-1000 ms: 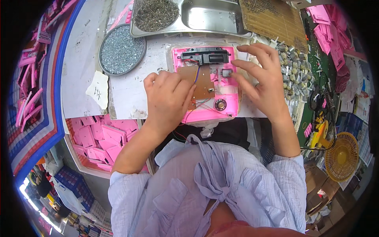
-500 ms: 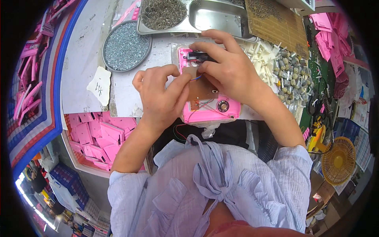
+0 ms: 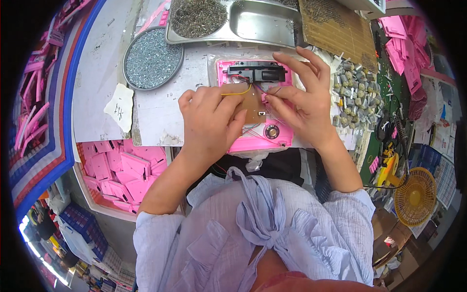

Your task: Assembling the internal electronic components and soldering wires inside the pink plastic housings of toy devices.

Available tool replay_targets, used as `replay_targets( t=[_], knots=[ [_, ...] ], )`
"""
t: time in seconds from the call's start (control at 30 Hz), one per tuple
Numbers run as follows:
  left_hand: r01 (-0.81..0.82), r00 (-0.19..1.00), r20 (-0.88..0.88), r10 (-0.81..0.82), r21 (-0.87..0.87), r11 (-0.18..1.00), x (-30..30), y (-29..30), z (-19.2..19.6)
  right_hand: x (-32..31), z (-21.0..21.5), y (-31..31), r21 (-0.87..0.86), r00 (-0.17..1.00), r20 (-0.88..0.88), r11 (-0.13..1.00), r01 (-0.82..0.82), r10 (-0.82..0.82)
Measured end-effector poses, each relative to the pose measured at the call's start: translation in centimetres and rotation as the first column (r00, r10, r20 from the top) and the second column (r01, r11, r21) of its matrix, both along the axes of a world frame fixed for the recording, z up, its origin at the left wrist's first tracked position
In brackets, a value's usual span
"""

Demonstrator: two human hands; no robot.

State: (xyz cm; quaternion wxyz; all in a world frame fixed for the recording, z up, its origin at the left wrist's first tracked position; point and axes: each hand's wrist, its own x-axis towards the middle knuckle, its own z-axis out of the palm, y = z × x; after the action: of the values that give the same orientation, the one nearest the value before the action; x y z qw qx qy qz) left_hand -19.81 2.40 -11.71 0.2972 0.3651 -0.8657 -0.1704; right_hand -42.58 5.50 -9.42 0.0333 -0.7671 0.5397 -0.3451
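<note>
A pink plastic housing (image 3: pixel 253 143) lies on the table in front of me. In it sit a black mechanism (image 3: pixel 269 74) along the far side and a small round speaker (image 3: pixel 271 131) at the near right. A brown circuit board (image 3: pixel 252 104) rests over its middle. My left hand (image 3: pixel 210 114) is closed at the board's left edge, with a yellow wire (image 3: pixel 237 93) running across its fingers. At the board's right, the thumb and forefinger of my right hand (image 3: pixel 305 100) pinch a thin dark wire; its other fingers are raised. Thin wires also show by the speaker.
A round dish of silvery screws (image 3: pixel 153 58) stands left of a metal tray (image 3: pixel 265 22) with small metal parts. Small motors (image 3: pixel 357 90) lie heaped at the right. Cardboard (image 3: pixel 335 22) holds more small parts. A box of pink housings (image 3: pixel 121 170) sits at the lower left.
My hands have drawn apart, the right one moving right and uncovering the black mechanism. The yellow wire now stretches left, and a dark wire runs toward my right fingers.
</note>
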Motion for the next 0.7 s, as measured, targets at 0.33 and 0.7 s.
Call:
replay_targets(
  t=[0.33, 0.7],
  knots=[
    [0.004, 0.997, -0.080, -0.010, -0.072, 0.997, -2.3, -1.4, -0.5, 0.7, -0.8, 0.0, -0.053, 0.994, 0.087, 0.997, -0.061, 0.066],
    [-0.023, 0.985, -0.171, 0.009, -0.081, 0.996, -2.1, -1.6, -1.4, 1.1, -0.2, -2.0, -0.009, 0.997, 0.055, 0.999, -0.053, 0.053]
  ],
)
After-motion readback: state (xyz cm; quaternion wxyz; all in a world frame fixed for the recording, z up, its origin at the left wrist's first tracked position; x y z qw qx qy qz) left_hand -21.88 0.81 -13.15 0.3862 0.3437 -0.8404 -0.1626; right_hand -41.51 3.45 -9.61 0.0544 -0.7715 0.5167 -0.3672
